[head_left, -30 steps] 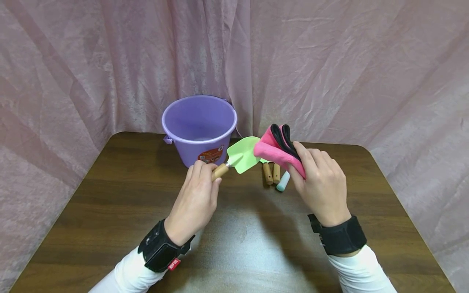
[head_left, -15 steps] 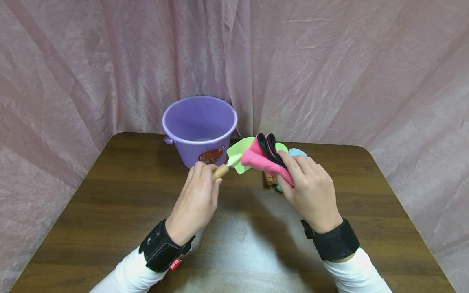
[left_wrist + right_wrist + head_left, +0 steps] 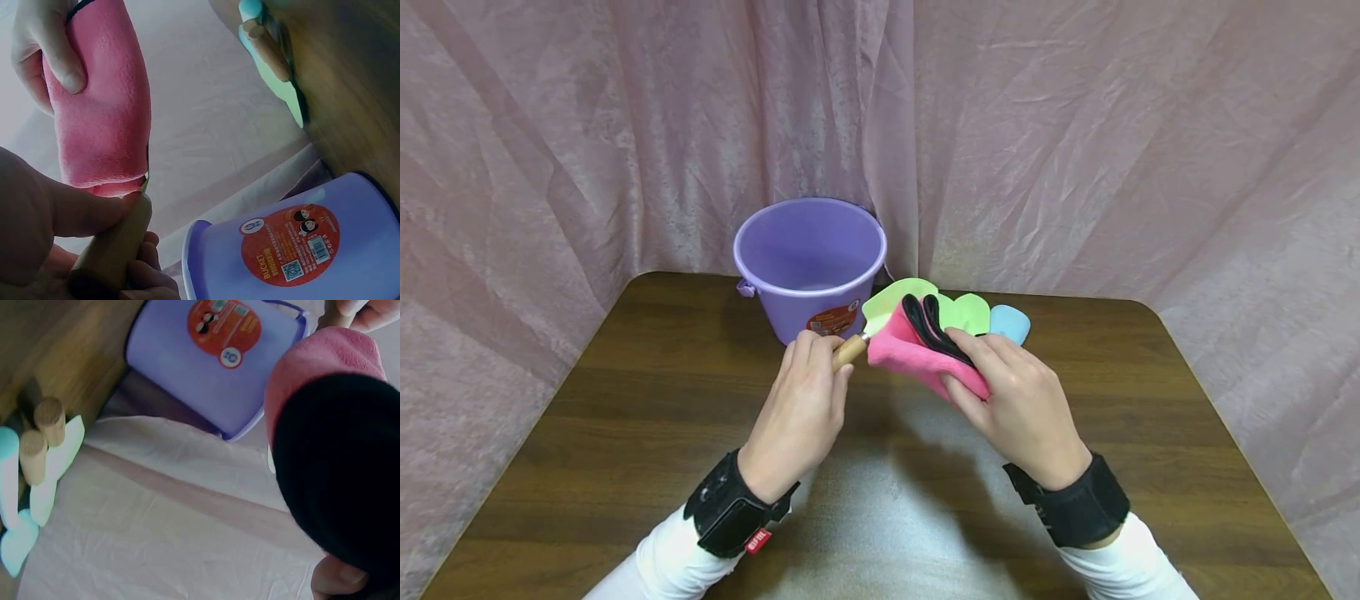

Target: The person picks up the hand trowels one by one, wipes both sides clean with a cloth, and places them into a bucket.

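My left hand (image 3: pixel 797 408) grips the wooden handle of a small green trowel (image 3: pixel 850 352), held in front of the bucket. A folded pink cloth with black edging (image 3: pixel 913 357) is pinched between the thumb and fingers of my right hand (image 3: pixel 1026 408). The cloth lies across the trowel's blade and hides most of it in the head view; only the upper part of the green blade shows. In the left wrist view, the pink cloth (image 3: pixel 103 100) reaches down to where handle and blade join.
A purple bucket (image 3: pixel 808 287) with a red label stands at the back of the wooden table (image 3: pixel 647 400). Right of it lie two green tools with wooden handles (image 3: pixel 50 422) and a light blue tool (image 3: pixel 1010 323). A pink curtain (image 3: pixel 1045 142) hangs behind.
My right hand has moved left and slightly down with the pink cloth, from the blade's tip to over the blade near the handle. The left hand and trowel have stayed in place.
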